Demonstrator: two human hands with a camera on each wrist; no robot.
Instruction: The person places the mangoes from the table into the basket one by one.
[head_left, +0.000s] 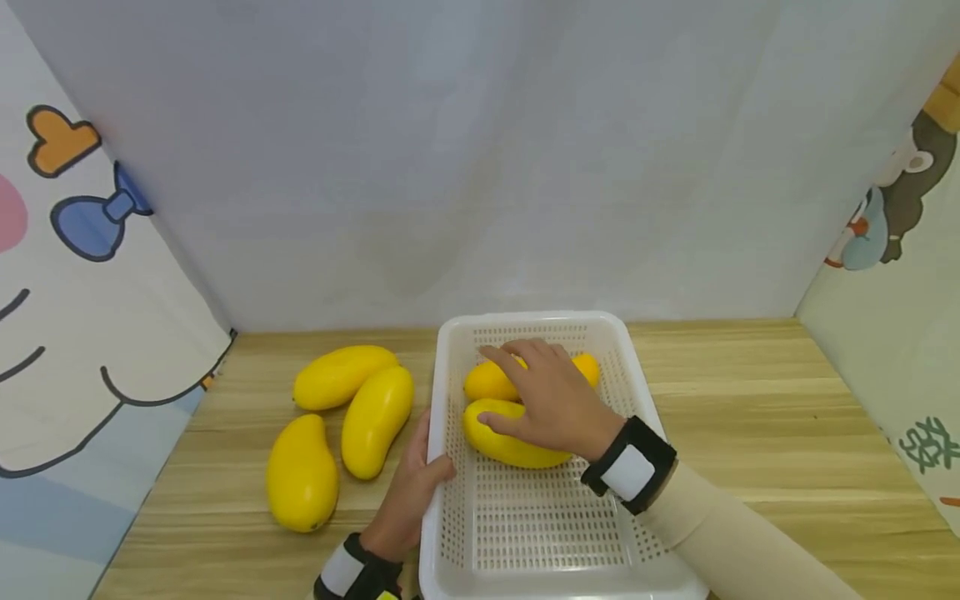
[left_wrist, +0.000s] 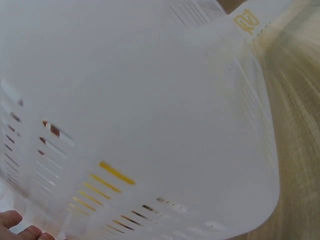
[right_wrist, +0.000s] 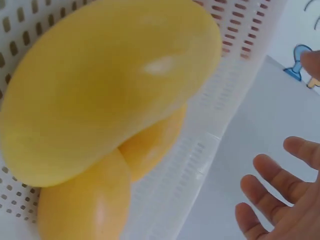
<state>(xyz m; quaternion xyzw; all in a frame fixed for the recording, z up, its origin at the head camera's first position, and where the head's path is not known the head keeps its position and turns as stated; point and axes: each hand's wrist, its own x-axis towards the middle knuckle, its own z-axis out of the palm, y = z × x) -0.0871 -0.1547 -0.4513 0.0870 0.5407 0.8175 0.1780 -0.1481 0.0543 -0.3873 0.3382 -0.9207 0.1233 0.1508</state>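
Observation:
A white perforated plastic basket (head_left: 437, 400) stands on the wooden table with several yellow mangoes inside. My left hand (head_left: 405, 500) grips its left rim, thumb over the edge and fingers against the outer wall. In the left wrist view the basket wall (left_wrist: 165, 110) fills most of the picture. My right hand (head_left: 558, 400) hovers over the basket, fingers spread and holding nothing. Below it lie a front mango (head_left: 506, 446), a back-left mango (head_left: 486, 382) and a back-right mango (head_left: 588, 367), partly hidden by the hand. The right wrist view shows a large mango (right_wrist: 110, 80) resting against others.
Left of the basket on the table (head_left: 735, 400) lie three more mangoes: a rear one (head_left: 341, 377), a middle one (head_left: 377, 422) and a front one (head_left: 302, 473). A pale wall (head_left: 510, 167) closes the back, and panels with cartoon drawings stand at both sides.

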